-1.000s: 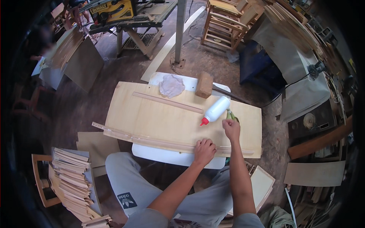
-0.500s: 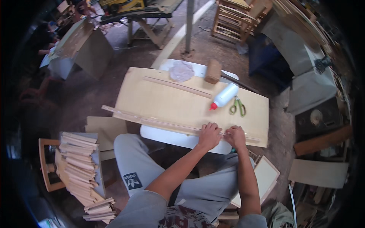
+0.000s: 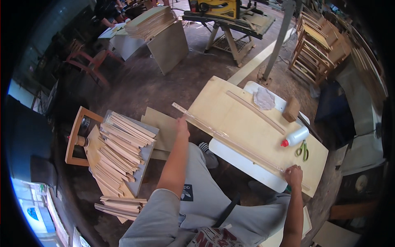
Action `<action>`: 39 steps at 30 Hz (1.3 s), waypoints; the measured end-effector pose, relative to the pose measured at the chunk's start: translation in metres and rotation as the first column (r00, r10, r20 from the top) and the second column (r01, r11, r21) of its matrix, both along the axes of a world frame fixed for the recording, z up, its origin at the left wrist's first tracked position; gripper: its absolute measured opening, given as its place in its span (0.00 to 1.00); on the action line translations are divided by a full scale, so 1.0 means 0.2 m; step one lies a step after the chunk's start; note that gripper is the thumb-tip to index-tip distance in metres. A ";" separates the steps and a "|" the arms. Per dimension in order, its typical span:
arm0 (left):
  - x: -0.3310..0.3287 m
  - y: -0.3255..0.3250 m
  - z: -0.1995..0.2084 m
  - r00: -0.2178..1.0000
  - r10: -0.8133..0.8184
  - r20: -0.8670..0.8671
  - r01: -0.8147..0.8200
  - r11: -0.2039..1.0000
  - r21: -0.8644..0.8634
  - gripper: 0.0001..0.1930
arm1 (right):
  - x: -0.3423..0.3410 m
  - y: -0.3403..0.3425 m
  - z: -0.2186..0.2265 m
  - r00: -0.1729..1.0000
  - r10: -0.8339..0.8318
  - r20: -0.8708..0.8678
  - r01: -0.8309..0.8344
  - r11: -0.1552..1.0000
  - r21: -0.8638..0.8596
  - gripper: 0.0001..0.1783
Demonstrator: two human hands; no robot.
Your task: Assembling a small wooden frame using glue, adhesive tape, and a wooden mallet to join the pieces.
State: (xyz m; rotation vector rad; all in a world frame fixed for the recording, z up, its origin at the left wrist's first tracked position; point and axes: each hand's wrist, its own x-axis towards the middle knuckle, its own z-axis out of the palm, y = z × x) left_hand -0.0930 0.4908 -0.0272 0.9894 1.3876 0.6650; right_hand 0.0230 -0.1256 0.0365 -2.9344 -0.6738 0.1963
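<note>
A pale wooden board [image 3: 247, 119] lies at a slant in front of me, over a white rounded surface [image 3: 230, 153]. Along its near edge runs a long thin wooden strip [image 3: 247, 149] with shiny clear film on parts of it. My left hand [image 3: 182, 126] is closed at the strip's far left end, its fingers partly hidden. Near the other end, my right hand [image 3: 293, 176] has its fingers pinched on the same strip. A second strip [image 3: 256, 111] rests farther back on the board. Close to my right hand are a white bottle with a red tip [image 3: 297, 136] and green-handled scissors [image 3: 302, 151].
A crumpled pale cloth [image 3: 263, 99] and a brown block [image 3: 291, 109] sit at the board's far side. Stacked wooden strips [image 3: 123, 144] lie to my left by a wooden frame [image 3: 74, 140]. Beyond stand a metal post [image 3: 279, 39], a yellow machine [image 3: 214, 8] and a red chair [image 3: 94, 61].
My left hand has moved from beside my right hand to the strip's left end. My right hand remains near the right end. The view has swung left.
</note>
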 end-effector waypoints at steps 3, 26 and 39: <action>0.06 0.02 -0.01 0.977 -0.055 0.204 0.129 0.920 -0.369 0.27 | 0.01 -0.01 0.01 0.999 -0.047 -0.025 0.045 0.997 -0.060 0.07; 0.23 -0.01 -0.19 0.875 0.244 0.419 -0.158 0.960 -0.230 0.14 | 0.16 0.08 -0.03 0.985 -0.127 -0.117 0.064 0.897 -0.437 0.10; 0.23 -0.08 -0.22 0.675 0.528 0.515 -0.368 0.846 -0.385 0.17 | -0.28 3.23 0.29 0.695 0.714 -0.085 -0.514 0.576 0.635 0.08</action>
